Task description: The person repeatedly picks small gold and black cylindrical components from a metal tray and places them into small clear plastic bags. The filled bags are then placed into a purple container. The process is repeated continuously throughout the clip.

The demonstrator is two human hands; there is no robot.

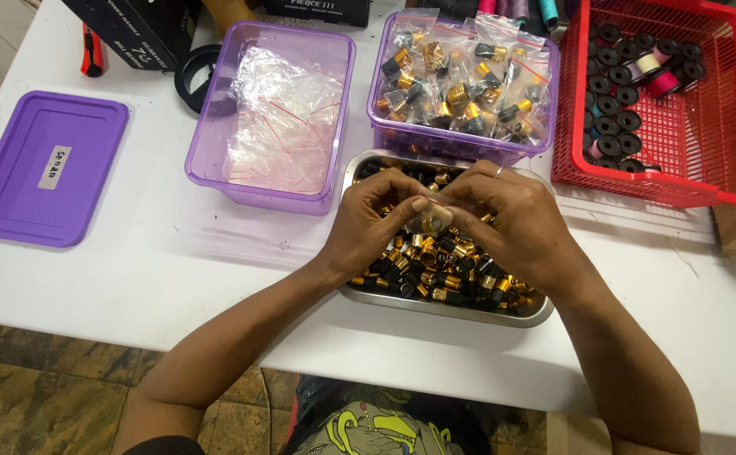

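- At the centre of the frame, the left hand (376,221) and the right hand (503,221) meet over a metal tray (460,310); the fingers of both are pinched on a small clear bag (429,221) held between them.
- The bag looks already loaded; what is inside is blurred.
- The tray under the hands is heaped with loose gold-and-black caps (452,270).
- Doing it well, by my reading: keep the bag above the tray so a dropped cap falls back in, and pinch along the bag's mouth, not its belly.
- Just above the tray, a purple tub (460,80) holds filled bags.
- To its left, a second purple tub (271,109) holds empty clear bags.
- A red basket (663,101) of thread bobbins sits at upper right.
- A purple lid (48,168) lies at far left.
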